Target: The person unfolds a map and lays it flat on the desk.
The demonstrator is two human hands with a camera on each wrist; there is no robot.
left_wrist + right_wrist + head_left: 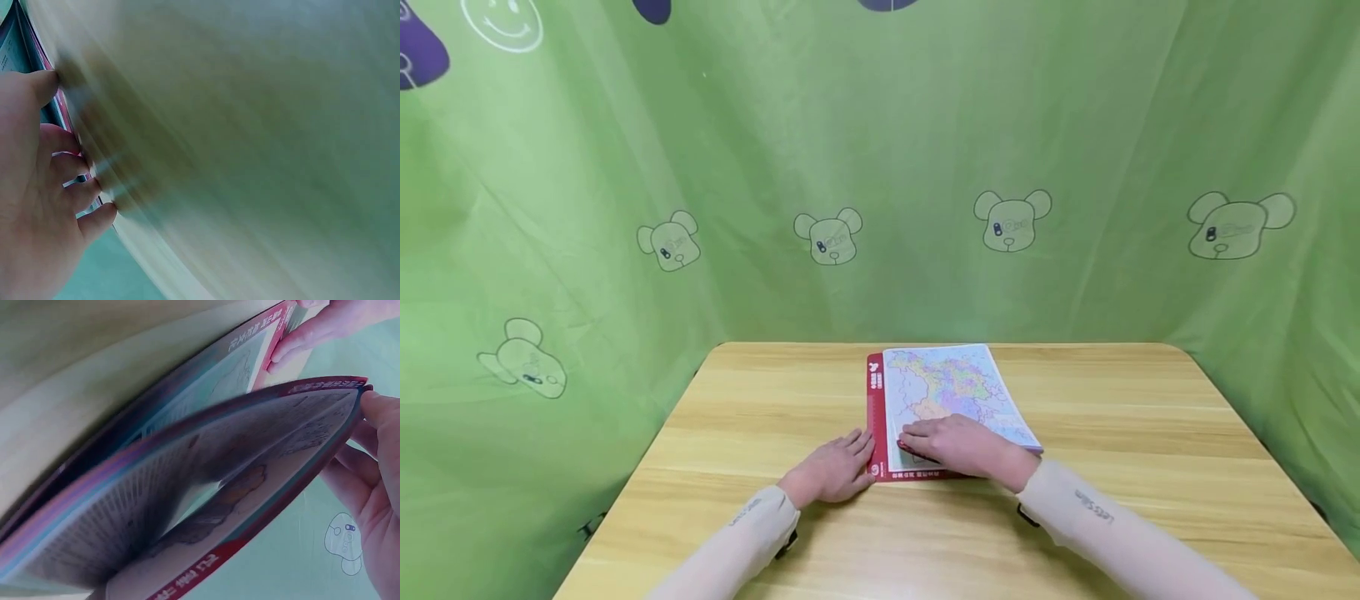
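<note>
Now right hand pinching map sheet edge, left hand flat against red board.

the right sleeve bears the words "let's slim" in dark letters; the left sleeve carries a similar print, too small to read. white chinese characters run along the red border of the map board near the counter's far edge, too blurred to make out.
</note>
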